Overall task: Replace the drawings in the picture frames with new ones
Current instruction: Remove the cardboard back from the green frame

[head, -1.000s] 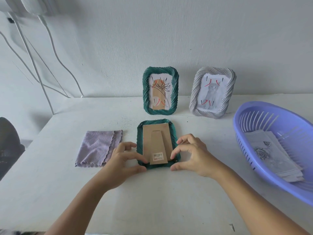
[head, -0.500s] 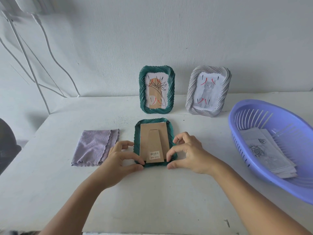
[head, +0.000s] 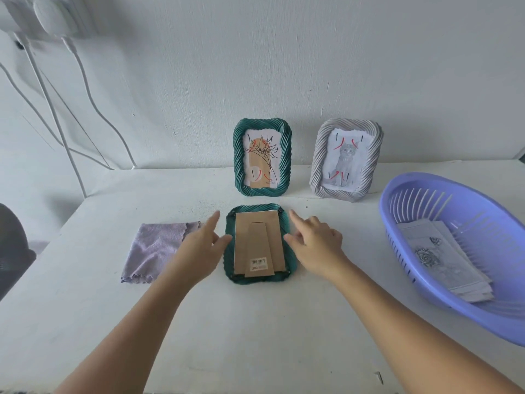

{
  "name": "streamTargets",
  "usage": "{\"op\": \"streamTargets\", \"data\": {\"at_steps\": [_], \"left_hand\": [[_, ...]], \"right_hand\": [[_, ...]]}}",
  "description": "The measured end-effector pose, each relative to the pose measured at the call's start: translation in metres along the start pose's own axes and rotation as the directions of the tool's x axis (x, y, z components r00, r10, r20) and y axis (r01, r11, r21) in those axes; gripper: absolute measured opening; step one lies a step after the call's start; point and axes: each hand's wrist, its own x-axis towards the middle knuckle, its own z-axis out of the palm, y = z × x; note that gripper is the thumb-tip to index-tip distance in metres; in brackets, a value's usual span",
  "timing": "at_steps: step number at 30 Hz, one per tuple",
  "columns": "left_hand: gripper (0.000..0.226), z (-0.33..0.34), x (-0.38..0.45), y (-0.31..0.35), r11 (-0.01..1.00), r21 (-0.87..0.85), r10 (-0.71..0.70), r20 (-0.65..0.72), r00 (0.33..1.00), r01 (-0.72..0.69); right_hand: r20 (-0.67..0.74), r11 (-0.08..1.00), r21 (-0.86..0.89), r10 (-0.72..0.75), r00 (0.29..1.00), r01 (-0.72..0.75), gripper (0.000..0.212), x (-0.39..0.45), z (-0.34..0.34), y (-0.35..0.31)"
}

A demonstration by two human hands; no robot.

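1. A white table (head: 255,331) stands against a pale wall, and the face-down green frame (head: 260,243) at its middle serves as landmark.
2. Right of that frame sits a lilac basket (head: 426,282) holding a stack of new drawings (head: 437,260).
3. Behind the landmark two frames stand upright against the wall: a green one (head: 262,157) with a plant drawing, and to its right a grey one (head: 346,159) with a cat drawing.
4. Left of the landmark lies a folded lilac cloth (head: 154,248).
5. The left hand (head: 199,248) and right hand (head: 315,243) flank the frame, index fingers stretched toward its far corners, gripping nothing.
6. Its cardboard back (head: 259,245) is still seated, so the step looks like freeing the backing; next, the far corner clips likely need turning aside before lifting it out.
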Motion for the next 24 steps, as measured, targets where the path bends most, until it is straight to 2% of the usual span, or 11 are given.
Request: {"op": "streamTargets", "data": {"at_steps": [3, 11, 15, 20, 22, 24], "left_hand": [[0.055, 0.009, 0.007, 0.000, 0.993, 0.110, 0.033, 0.023, 0.999, -0.035], [0.039, 0.019, 0.017, 0.000, 0.986, 0.159, 0.047, 0.016, 0.999, -0.049], [0.025, 0.032, 0.017, 0.019, 0.987, 0.138, 0.081, 0.014, 0.997, -0.082], [0.031, 0.040, 0.016, 0.027, 0.987, 0.119, 0.112, 0.009, 0.994, -0.112], [0.033, 0.040, 0.014, 0.027, 0.992, 0.064, 0.113, -0.004, 0.994, -0.113], [0.034, 0.039, 0.011, 0.028, 0.994, -0.004, 0.105, -0.022, 0.994, -0.105]], "right_hand": [[0.013, 0.991, -0.134, 0.013, 1.000, -0.011, 0.054, 0.002, 0.008, -0.005], [-0.010, 0.981, -0.195, 0.007, 1.000, -0.009, 0.052, -0.003, 0.008, -0.002], [-0.017, 0.977, -0.207, 0.054, 0.998, -0.056, 0.051, -0.010, -0.004, 0.015], [-0.032, 0.974, -0.214, 0.071, 0.997, -0.076, 0.050, -0.016, -0.011, 0.027], [-0.075, 0.976, -0.200, 0.071, 0.995, -0.084, 0.049, -0.018, -0.009, 0.025], [-0.185, 0.986, -0.148, 0.047, 0.982, -0.075, 0.046, -0.020, -0.007, 0.016]]}}
